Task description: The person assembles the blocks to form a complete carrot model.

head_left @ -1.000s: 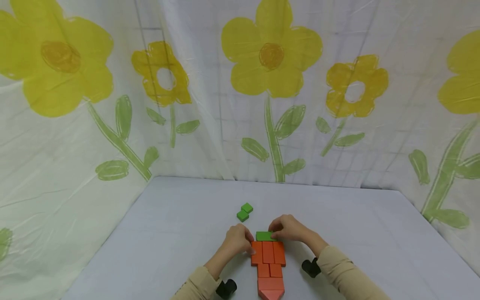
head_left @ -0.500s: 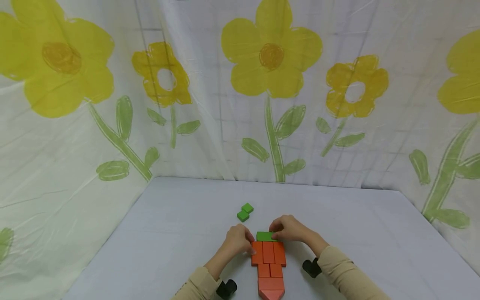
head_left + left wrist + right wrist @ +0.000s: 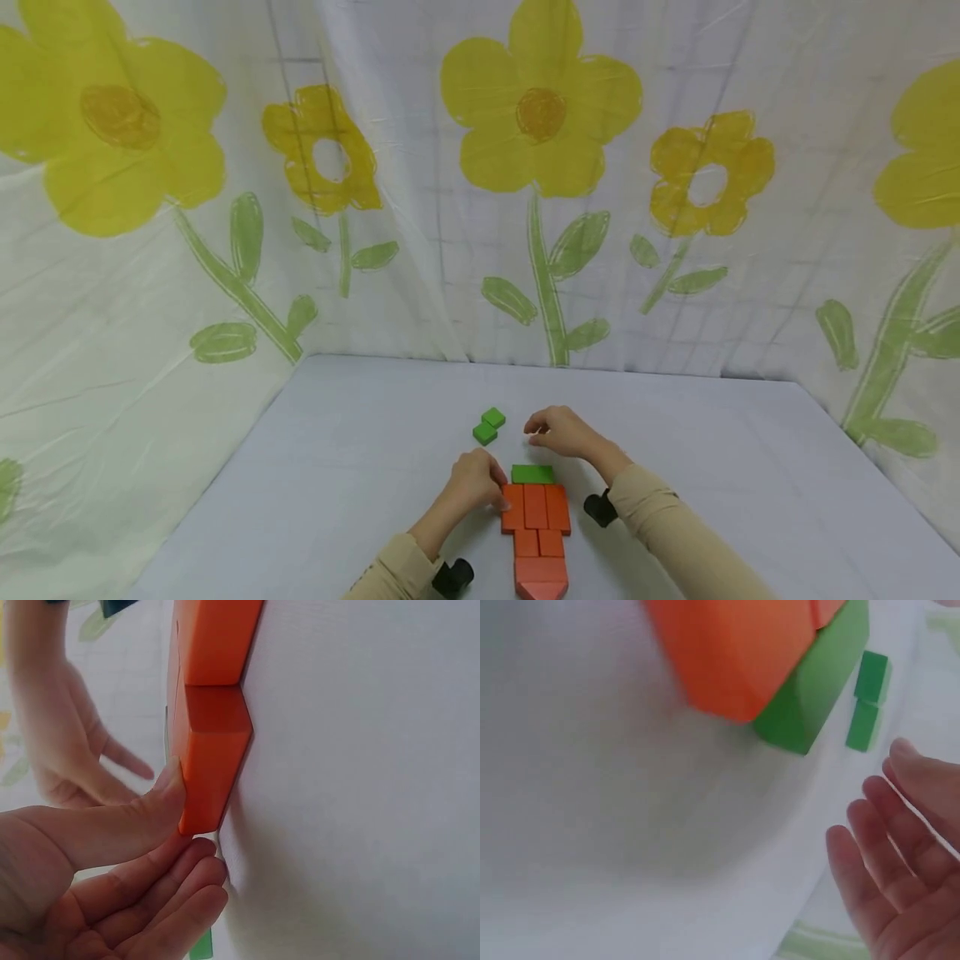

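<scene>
Orange and red blocks lie edge to edge on the table, with a green rectangular block [image 3: 533, 474] across their far end. At the left side of the widest row, my left hand [image 3: 474, 479] pinches the far corner of an orange block [image 3: 514, 514]; the left wrist view shows the thumb on its edge and the fingers at its end. My right hand [image 3: 567, 433] is over the table beyond the green block, its fingers loosely bent around nothing. Two small green blocks [image 3: 485, 433] lie to its left, also visible as green pieces [image 3: 864, 725] in the right wrist view.
The white table [image 3: 360, 433] ends at a hanging sheet [image 3: 420, 250] printed with yellow flowers. Two smaller orange blocks [image 3: 538, 543], a red rectangular block [image 3: 541, 570] and a red pointed block [image 3: 542, 590] continue the row toward the front.
My right hand has let go of the green rectangular block and moved up and slightly left, toward the two small green blocks. The left hand stays at the orange block.
</scene>
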A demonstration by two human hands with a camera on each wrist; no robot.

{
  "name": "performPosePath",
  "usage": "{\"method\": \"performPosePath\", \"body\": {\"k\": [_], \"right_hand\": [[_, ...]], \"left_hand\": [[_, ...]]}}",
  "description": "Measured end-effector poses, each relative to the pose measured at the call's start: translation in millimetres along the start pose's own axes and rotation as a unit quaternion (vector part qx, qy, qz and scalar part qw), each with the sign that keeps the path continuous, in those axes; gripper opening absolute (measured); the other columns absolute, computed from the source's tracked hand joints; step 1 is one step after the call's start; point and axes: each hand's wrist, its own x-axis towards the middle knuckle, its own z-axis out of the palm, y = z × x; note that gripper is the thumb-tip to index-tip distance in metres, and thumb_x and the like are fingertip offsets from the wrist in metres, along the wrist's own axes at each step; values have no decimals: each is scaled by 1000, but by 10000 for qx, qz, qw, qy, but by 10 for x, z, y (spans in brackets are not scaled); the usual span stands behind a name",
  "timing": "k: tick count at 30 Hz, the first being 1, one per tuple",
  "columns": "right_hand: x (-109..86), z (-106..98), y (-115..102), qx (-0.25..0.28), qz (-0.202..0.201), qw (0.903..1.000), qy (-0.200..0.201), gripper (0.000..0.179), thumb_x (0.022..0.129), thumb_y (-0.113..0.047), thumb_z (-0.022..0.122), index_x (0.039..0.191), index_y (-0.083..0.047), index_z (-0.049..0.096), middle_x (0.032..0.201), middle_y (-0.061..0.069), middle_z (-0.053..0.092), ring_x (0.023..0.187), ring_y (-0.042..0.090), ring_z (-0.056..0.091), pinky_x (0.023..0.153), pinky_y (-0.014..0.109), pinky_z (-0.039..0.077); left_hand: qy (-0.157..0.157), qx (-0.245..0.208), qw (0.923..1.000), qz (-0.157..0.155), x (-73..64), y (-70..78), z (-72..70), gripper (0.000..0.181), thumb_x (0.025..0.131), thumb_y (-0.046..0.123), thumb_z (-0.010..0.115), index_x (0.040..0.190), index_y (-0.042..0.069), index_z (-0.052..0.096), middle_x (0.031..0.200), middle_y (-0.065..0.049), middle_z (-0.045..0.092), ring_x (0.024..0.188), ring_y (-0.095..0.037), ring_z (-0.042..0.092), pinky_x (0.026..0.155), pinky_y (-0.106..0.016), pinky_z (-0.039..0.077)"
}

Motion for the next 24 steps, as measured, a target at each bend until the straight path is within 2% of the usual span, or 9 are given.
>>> {"method": "performPosePath", "body": {"k": [3,7,10,13,17,21,24], "right_hand": [[136,51,-103,-150,-270,9995,-52,21,88,4,65,108,3,69,105,14,69,98,31,63,84,41,51],[283,132,-272,-273,-458,9976,-443,33,88,12,58,121,6,63,121,18,64,117,36,56,98,48,43],[355,187,-380,-649,-372,9934,-870,44,88,17,50,128,4,59,131,17,58,126,35,49,104,47,37],[386,235,-442,-1120,-184,9867,-1167,53,85,21,44,132,-1,58,137,14,55,129,32,47,106,43,36],[377,301,-434,-1425,-326,9840,-1017,50,84,21,48,127,-1,62,130,14,60,123,30,52,103,40,40],[342,316,-407,-1514,-839,9832,-579,32,82,17,60,109,2,69,108,12,65,102,27,61,91,36,48],[329,278,-420,-1547,-898,9823,-551,24,80,12,67,101,1,71,97,9,63,91,23,61,83,34,49]], "left_hand": [[20,21,10000,4,1,-12,-3,22,59,-2,89,73,-1,72,65,-3,64,60,-15,53,54,-27,46],[71,93,9999,99,7,-19,-1,23,56,-2,90,71,1,72,64,-1,64,60,-14,52,54,-27,45],[91,85,9998,175,7,-20,1,23,56,-3,90,71,1,72,64,-2,64,59,-14,53,53,-27,45],[64,42,9998,161,9,-27,16,24,57,-3,89,71,0,71,65,-3,64,59,-16,54,53,-28,46],[48,80,9999,111,10,-41,36,25,57,-1,90,72,1,70,65,-3,63,63,-19,54,54,-29,46],[75,118,9999,100,20,-49,32,26,57,-1,90,71,2,69,66,-2,62,66,-20,53,57,-31,46],[89,128,9998,115,29,-48,8,24,57,-1,90,71,2,71,66,-2,63,65,-19,54,56,-30,46]]}}
